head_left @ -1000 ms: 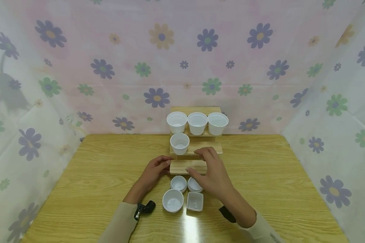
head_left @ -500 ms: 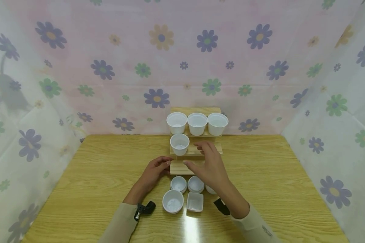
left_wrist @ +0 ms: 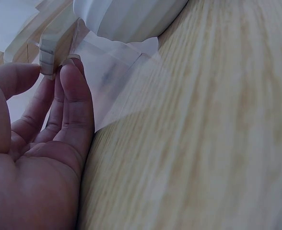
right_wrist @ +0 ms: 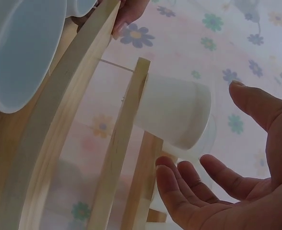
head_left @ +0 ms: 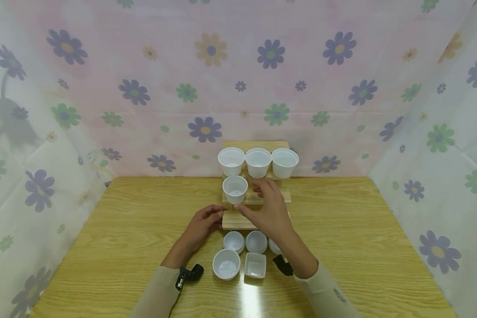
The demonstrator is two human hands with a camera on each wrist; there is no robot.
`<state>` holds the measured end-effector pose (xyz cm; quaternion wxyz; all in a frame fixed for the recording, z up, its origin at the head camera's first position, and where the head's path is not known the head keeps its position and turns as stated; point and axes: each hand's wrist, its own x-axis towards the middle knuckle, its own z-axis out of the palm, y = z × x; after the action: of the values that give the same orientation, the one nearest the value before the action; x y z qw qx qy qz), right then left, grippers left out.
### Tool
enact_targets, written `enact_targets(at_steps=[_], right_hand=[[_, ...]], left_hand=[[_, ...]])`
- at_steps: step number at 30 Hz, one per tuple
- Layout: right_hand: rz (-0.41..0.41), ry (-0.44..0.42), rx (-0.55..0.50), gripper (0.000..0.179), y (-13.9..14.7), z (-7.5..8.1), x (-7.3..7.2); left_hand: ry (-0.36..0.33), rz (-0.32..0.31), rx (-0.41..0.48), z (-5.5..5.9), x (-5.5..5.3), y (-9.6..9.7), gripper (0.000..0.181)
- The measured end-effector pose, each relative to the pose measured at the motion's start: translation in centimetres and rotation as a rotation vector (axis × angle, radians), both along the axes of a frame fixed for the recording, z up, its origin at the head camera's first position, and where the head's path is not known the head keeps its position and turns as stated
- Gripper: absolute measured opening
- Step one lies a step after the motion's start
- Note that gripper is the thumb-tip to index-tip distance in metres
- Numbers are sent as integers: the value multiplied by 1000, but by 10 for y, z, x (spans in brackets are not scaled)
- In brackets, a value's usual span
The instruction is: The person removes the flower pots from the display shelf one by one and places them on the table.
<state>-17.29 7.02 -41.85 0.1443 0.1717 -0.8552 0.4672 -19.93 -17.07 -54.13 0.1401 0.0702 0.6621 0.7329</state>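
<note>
A tiered display shelf with wooden boards stands in the middle, its lowest board [head_left: 238, 221] bare where it shows. My left hand [head_left: 200, 225] pinches that board's left end between thumb and fingers, as the board end [left_wrist: 49, 52] shows in the left wrist view. On the middle tier, at the left, sits a white plastic cup [head_left: 235, 194]. My right hand [head_left: 272, 212] hovers just right of this cup, fingers and thumb spread around a gap; in the right wrist view the cup [right_wrist: 174, 112] lies ahead of the fingertips, apart from them.
Along the upper tier stand three white cups [head_left: 258, 163]. In front of the shelf are small round white tubs [head_left: 234, 242], a round white bowl [head_left: 226, 267] and a square container [head_left: 255, 266]. A flowered cloth [head_left: 238, 101] hangs behind the wooden table [head_left: 143, 207].
My right hand has moved left and slightly away from me, closer to the middle-tier cup, uncovering tubs in the front row. My left hand stays at the board's end.
</note>
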Motion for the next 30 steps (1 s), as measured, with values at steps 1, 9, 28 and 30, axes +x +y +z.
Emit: enact_targets(at_steps=[1, 9, 28, 30], right_hand=[[1, -3, -2, 67, -1, 0, -1], [-11, -34, -22, 67, -8, -3, -9], [-34, -48, -52, 70, -24, -8, -23], [-41, -53, -50, 70, -26, -8, -25]], left_hand=[[1, 0, -1, 0, 0, 0, 37], [11, -8, -8, 0, 1, -1, 37], [9, 1, -16, 1, 1, -1, 36], [11, -2, -15, 0, 0, -1, 37]])
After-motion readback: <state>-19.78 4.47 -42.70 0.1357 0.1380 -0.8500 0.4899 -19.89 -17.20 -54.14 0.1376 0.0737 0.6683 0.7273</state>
